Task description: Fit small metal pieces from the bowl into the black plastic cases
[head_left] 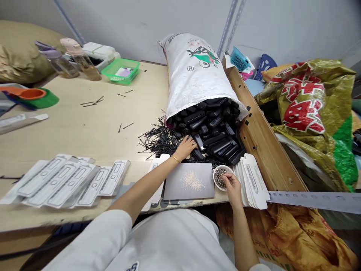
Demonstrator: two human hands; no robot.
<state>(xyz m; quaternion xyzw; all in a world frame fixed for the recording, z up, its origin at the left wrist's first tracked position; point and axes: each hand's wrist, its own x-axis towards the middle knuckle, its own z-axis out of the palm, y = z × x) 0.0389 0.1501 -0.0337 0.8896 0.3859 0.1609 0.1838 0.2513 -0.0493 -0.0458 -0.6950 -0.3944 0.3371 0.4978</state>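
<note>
My left hand (186, 148) reaches to the near edge of a heap of black plastic casings (222, 139), its fingers apart and touching the pieces there. The casings spill from the mouth of a white woven sack (197, 71). My right hand (233, 187) is at a small white bowl (216, 183) of tiny shiny metal parts (219, 177), thumb and fingers pinched together over the rim; what is between them is too small to make out. Between my hands lies a grey mat (173, 186) with pale crumb-like bits (193, 180) on it. Thin black sticks (160, 141) are piled left of the heap.
White printed boxes (251, 182) stand right of the bowl, and more (70, 182) lie spread at the left. A wooden board (262, 131) edges the table's right side. Further back are a green basket (121, 71) and two bottles (81, 62).
</note>
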